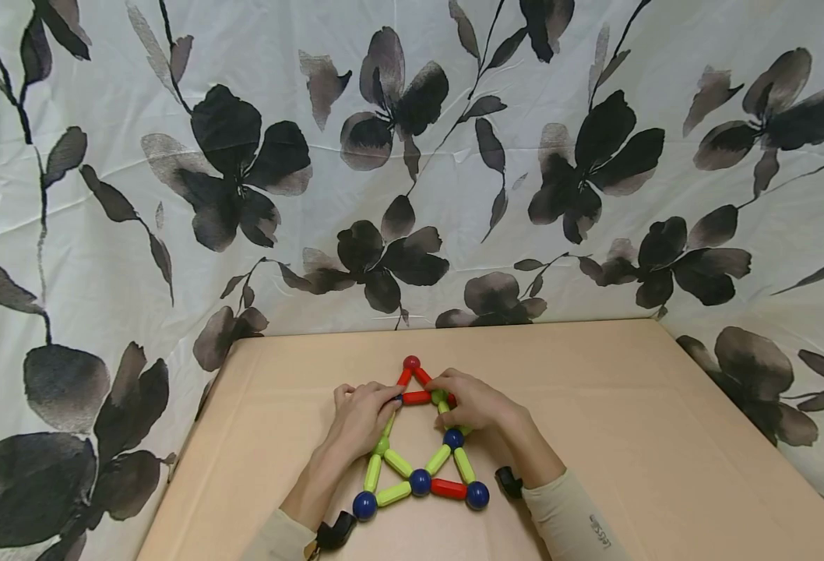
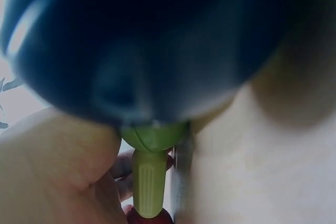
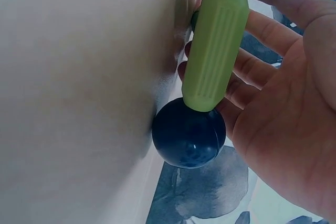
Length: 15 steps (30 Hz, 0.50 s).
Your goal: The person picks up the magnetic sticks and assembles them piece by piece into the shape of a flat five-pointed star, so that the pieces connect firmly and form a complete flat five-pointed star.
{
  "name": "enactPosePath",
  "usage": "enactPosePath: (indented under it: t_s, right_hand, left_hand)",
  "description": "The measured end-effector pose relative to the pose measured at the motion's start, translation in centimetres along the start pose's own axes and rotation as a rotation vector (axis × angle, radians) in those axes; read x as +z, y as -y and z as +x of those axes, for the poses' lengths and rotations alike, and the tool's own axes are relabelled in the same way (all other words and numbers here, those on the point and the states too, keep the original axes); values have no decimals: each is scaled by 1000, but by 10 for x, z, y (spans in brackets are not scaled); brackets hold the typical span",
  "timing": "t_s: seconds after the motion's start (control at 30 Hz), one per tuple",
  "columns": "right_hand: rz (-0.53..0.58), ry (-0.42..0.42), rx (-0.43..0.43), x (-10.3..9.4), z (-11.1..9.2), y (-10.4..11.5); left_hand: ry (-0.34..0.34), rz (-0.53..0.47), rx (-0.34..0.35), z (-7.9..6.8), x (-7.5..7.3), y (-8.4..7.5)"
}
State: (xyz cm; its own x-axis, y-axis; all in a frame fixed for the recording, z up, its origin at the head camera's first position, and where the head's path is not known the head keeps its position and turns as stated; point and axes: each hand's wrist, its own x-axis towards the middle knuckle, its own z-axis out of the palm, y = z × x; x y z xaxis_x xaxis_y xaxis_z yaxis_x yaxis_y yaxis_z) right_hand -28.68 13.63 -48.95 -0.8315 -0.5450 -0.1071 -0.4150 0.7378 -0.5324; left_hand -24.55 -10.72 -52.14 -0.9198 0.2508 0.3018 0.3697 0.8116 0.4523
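A triangular frame of toy magnetic rods and balls lies flat on the table. At its top, a red ball (image 1: 411, 362) joins two red rods, with another red rod (image 1: 416, 397) across below them. My left hand (image 1: 361, 417) pinches the small ball at the left end of that crosswise rod, fingers covering most of it. With my right hand (image 1: 478, 401) I grip the green ball (image 1: 440, 396) at the other end, thumb beside the green rod below. Nearer me are blue balls (image 1: 420, 482), green rods (image 1: 393, 494) and a red rod (image 1: 448, 488). In the right wrist view, a green rod (image 3: 216, 48) passes in front of the palm.
The tan tabletop (image 1: 664, 467) reaches back to a floral cloth (image 1: 482, 195) hanging behind and at both sides. Black wrist cameras, one at the left wrist (image 1: 336, 531) and one at the right (image 1: 508, 481), sit close beside the near balls.
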Motion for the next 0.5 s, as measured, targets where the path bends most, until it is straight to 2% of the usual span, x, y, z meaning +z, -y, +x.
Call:
enactPosePath:
  t_s: [0.5]
  right_hand:
    - [11, 0, -13, -1, 0, 1]
  left_hand:
    - [-20, 39, -9, 2, 1, 0]
